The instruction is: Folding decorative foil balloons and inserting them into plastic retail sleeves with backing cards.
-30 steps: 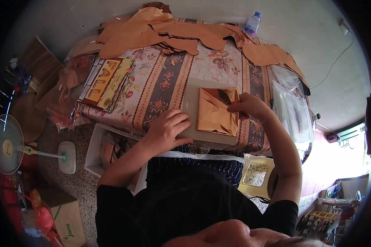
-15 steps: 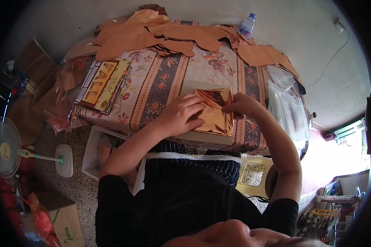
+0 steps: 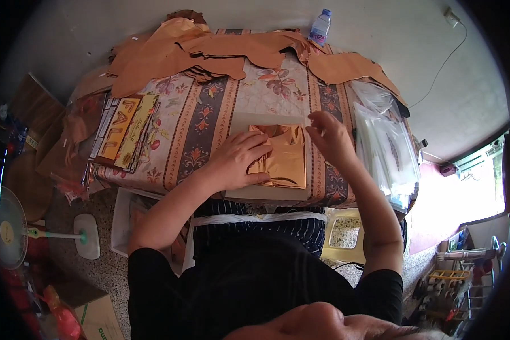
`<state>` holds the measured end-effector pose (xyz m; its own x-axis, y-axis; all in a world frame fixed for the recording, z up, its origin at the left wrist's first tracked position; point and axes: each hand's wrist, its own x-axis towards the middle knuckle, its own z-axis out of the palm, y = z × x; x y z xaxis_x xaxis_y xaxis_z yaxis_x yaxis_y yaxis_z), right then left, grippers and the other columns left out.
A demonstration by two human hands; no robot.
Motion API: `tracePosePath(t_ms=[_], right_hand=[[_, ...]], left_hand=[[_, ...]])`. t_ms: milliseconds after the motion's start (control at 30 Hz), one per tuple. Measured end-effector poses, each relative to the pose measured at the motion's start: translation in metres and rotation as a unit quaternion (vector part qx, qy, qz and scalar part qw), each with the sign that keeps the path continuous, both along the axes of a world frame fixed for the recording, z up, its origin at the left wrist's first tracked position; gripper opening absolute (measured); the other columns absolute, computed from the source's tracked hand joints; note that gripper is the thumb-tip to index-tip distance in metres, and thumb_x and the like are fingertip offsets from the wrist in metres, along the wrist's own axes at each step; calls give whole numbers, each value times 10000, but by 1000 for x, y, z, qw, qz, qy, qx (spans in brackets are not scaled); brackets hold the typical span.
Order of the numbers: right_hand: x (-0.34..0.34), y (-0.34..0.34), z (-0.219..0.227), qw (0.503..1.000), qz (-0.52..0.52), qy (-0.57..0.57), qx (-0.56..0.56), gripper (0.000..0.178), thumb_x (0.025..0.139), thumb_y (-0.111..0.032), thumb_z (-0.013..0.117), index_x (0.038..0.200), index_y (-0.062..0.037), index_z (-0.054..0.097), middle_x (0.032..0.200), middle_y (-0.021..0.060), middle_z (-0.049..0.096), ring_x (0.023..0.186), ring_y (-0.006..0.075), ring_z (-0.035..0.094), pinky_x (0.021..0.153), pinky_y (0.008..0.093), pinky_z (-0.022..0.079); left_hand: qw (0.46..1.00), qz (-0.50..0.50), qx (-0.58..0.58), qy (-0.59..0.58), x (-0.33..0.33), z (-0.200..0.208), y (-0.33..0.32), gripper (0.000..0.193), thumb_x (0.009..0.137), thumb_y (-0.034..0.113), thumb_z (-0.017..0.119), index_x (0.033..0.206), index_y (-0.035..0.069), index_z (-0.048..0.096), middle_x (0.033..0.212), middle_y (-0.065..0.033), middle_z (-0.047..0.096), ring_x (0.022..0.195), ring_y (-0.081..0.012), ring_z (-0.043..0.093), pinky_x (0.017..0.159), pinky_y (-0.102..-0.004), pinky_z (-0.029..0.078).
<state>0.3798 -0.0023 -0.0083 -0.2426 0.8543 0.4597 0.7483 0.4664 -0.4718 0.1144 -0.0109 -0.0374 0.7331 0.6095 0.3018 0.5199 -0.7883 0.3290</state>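
A shiny copper-gold foil piece [image 3: 288, 156], roughly square and creased, lies on a pale flat board [image 3: 243, 123] near the table's front edge. My left hand [image 3: 235, 161] rests on the left side of the foil, its fingers stretched out over the edge and apart from the thumb. Just off the foil's right upper corner, my right hand [image 3: 331, 139] is raised with bent fingers held apart. Nothing shows in it.
Brown cut-out sheets [image 3: 232, 54] lie along the back of the cloth-covered table [image 3: 175, 158], beside a water bottle [image 3: 321, 28]. Printed signs [image 3: 122, 133] lie at left, clear plastic bags [image 3: 382, 141] at right. A fan [image 3: 8, 229] stands at far left.
My right hand has let go of the foil's right edge and lifted away. The foil lies flatter. My left hand stays on it. The whole view has shifted slightly.
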Motion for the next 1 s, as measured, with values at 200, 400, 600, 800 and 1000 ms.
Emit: tracePosePath(t_ms=[200,400,600,800,1000], right_hand=[[-15,-23,-18,979,99,-175,15,702,813,-358,675,1348,19,421,1434,207,371,1353,347,326,1112,446,261],[-9,-22,-36,962,79,-261,-26,957,810,-613,564,1411,78,286,1484,261,265,1414,350,218,1163,445,140],[-12,-25,-36,957,53,-283,-32,1031,792,-696,519,1407,95,277,1481,282,253,1418,348,207,1163,445,121],[-11,-26,-37,956,44,-287,-35,1042,789,-714,500,1407,96,278,1484,282,250,1422,345,202,1162,449,103],[-10,-24,-39,958,51,-282,-12,1056,775,-734,481,1380,117,319,1461,294,289,1410,363,231,1153,473,120]], left_hand=[[1000,-1,11,4,1,-1,2,591,774,441,706,1207,64,569,1321,-125,485,1275,-292,410,1078,-425,318],[1000,4,-3,13,-1,-6,3,731,782,503,684,1322,50,489,1405,-132,429,1336,-297,362,1116,-425,284],[998,48,4,51,-18,-6,1,978,732,621,673,1422,9,351,1494,-146,324,1406,-283,266,1143,-424,242],[993,62,-57,80,-36,3,8,1033,716,659,668,1444,17,315,1508,-155,297,1415,-284,245,1149,-426,225],[997,42,-67,-6,-23,0,12,1008,702,596,726,1444,43,326,1510,-142,290,1423,-285,221,1159,-427,203]])
